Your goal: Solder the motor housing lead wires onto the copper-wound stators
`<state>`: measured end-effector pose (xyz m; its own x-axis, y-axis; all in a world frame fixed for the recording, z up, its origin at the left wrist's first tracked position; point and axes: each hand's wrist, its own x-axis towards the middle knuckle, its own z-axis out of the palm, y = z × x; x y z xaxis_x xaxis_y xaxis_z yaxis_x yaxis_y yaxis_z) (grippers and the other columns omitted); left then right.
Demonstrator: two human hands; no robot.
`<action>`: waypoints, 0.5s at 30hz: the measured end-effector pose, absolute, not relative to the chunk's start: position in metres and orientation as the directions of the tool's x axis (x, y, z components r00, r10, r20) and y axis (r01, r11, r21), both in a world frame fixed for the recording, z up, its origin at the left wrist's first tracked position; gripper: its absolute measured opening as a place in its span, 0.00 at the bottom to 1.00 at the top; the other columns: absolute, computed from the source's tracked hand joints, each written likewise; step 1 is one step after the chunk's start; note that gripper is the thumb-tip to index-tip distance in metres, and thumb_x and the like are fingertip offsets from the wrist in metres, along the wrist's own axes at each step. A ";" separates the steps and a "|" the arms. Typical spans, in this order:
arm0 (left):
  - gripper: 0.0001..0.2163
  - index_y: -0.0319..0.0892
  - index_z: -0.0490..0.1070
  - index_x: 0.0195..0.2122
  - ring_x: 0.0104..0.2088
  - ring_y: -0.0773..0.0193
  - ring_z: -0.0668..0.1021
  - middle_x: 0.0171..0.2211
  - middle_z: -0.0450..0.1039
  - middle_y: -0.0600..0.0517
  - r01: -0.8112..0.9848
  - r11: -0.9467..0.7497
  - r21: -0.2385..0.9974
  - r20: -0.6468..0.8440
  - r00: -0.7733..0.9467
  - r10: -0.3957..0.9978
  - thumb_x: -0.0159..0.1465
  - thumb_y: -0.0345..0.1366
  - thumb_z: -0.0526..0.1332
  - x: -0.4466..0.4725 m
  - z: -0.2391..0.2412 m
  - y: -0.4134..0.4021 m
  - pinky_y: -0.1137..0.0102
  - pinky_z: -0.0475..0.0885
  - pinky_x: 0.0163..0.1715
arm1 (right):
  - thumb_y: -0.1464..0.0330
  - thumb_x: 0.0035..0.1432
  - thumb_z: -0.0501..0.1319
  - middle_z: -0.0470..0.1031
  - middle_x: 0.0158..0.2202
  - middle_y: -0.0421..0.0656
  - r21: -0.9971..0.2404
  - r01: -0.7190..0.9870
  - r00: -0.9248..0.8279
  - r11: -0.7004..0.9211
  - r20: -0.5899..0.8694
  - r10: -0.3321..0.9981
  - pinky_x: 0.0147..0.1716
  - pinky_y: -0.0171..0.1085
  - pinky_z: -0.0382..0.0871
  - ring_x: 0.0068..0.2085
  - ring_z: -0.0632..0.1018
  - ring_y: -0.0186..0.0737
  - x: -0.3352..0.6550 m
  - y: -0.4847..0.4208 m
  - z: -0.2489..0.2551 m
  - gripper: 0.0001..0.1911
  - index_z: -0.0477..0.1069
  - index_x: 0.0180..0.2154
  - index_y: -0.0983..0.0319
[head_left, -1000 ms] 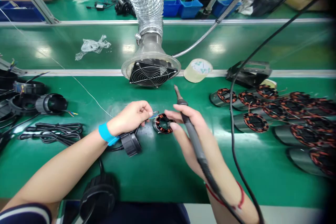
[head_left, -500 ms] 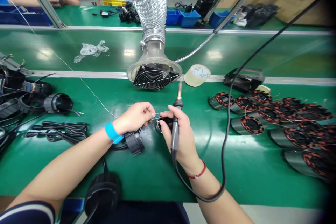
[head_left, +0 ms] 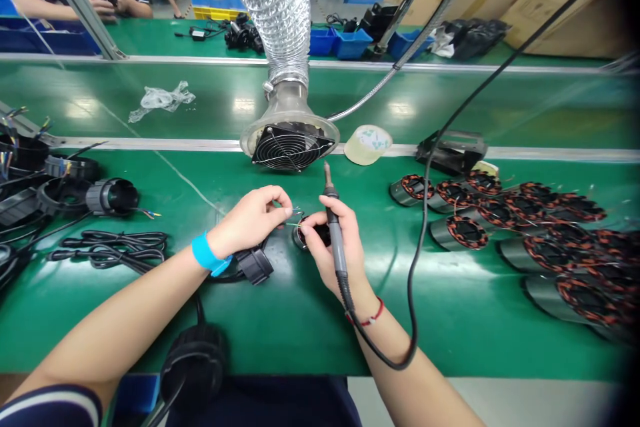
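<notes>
The table (head_left: 280, 320) is green and shiny. On its left side are round black plastic parts (head_left: 110, 197), some with colored wires poking out, and black cords (head_left: 125, 240) in a loopy bundle. A small black cap (head_left: 256, 266) and a little ring (head_left: 299, 237), partly covered, sit near the middle. Metal cans (head_left: 445, 233) with orange wire inside crowd the right. A fat tape roll (head_left: 366, 147) and a black holder (head_left: 453, 152) sit at the back.

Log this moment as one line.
left hand: pinching thin wires | right hand: holding soldering iron, tip clear of wires | round part: partly behind right hand
</notes>
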<state>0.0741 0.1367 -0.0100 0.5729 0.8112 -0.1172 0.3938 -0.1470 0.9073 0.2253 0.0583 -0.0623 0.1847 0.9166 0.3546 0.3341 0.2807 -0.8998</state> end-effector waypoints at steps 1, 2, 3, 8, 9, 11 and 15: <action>0.03 0.40 0.68 0.30 0.32 0.67 0.74 0.32 0.71 0.52 0.391 -0.230 0.891 -0.055 0.597 0.800 0.60 0.32 0.56 0.074 -0.007 0.135 0.72 0.67 0.33 | 0.71 0.58 0.59 0.71 0.33 0.37 -0.908 0.309 0.200 0.282 0.352 0.914 0.42 0.44 0.70 0.35 0.75 0.36 0.225 0.059 -0.061 0.24 0.55 0.54 0.56; 0.04 0.40 0.70 0.30 0.34 0.66 0.74 0.34 0.72 0.52 0.392 -0.305 0.868 -0.005 0.621 0.784 0.60 0.31 0.57 0.073 -0.004 0.133 0.71 0.67 0.36 | 0.72 0.58 0.59 0.71 0.32 0.36 -0.913 0.287 0.211 0.290 0.355 0.911 0.42 0.44 0.70 0.35 0.75 0.36 0.226 0.059 -0.061 0.24 0.55 0.54 0.56; 0.05 0.40 0.71 0.30 0.36 0.66 0.73 0.36 0.72 0.51 0.396 -0.359 0.845 0.025 0.642 0.766 0.61 0.31 0.57 0.073 -0.002 0.131 0.71 0.67 0.38 | 0.72 0.58 0.59 0.70 0.32 0.36 -0.914 0.269 0.216 0.302 0.364 0.906 0.43 0.44 0.70 0.35 0.75 0.36 0.226 0.060 -0.060 0.24 0.56 0.54 0.56; 0.07 0.40 0.73 0.29 0.37 0.65 0.74 0.35 0.72 0.51 0.423 -0.437 0.793 0.031 0.689 0.724 0.62 0.31 0.57 0.075 0.004 0.125 0.70 0.67 0.41 | 0.72 0.57 0.59 0.71 0.32 0.37 -0.901 0.258 0.206 0.350 0.405 0.891 0.42 0.44 0.70 0.36 0.75 0.36 0.227 0.060 -0.060 0.24 0.55 0.54 0.56; 0.07 0.41 0.73 0.30 0.38 0.64 0.74 0.36 0.72 0.50 0.427 -0.458 0.780 0.027 0.708 0.706 0.63 0.31 0.57 0.075 0.005 0.124 0.70 0.67 0.42 | 0.73 0.57 0.59 0.70 0.32 0.37 -0.900 0.261 0.210 0.350 0.407 0.889 0.42 0.44 0.70 0.36 0.75 0.36 0.226 0.059 -0.060 0.24 0.56 0.54 0.56; 0.06 0.41 0.74 0.32 0.40 0.63 0.74 0.37 0.72 0.50 0.432 -0.492 0.756 0.016 0.740 0.673 0.62 0.32 0.57 0.075 0.006 0.124 0.69 0.67 0.43 | 0.73 0.57 0.58 0.70 0.32 0.36 -0.901 0.263 0.222 0.346 0.405 0.887 0.41 0.43 0.71 0.34 0.75 0.36 0.224 0.059 -0.059 0.24 0.56 0.54 0.56; 0.07 0.41 0.72 0.30 0.39 0.64 0.73 0.36 0.71 0.50 0.458 -0.436 0.775 -0.011 0.700 0.714 0.62 0.30 0.56 0.073 0.003 0.126 0.69 0.67 0.42 | 0.72 0.57 0.58 0.70 0.32 0.37 -0.910 0.265 0.220 0.319 0.379 0.899 0.39 0.42 0.72 0.34 0.75 0.35 0.223 0.059 -0.058 0.23 0.56 0.53 0.56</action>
<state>0.0733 0.1262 0.0030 0.7000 0.7140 -0.0113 0.4576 -0.4365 0.7747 0.2228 0.0592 -0.0577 0.2200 0.8987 0.3795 0.2654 0.3192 -0.9098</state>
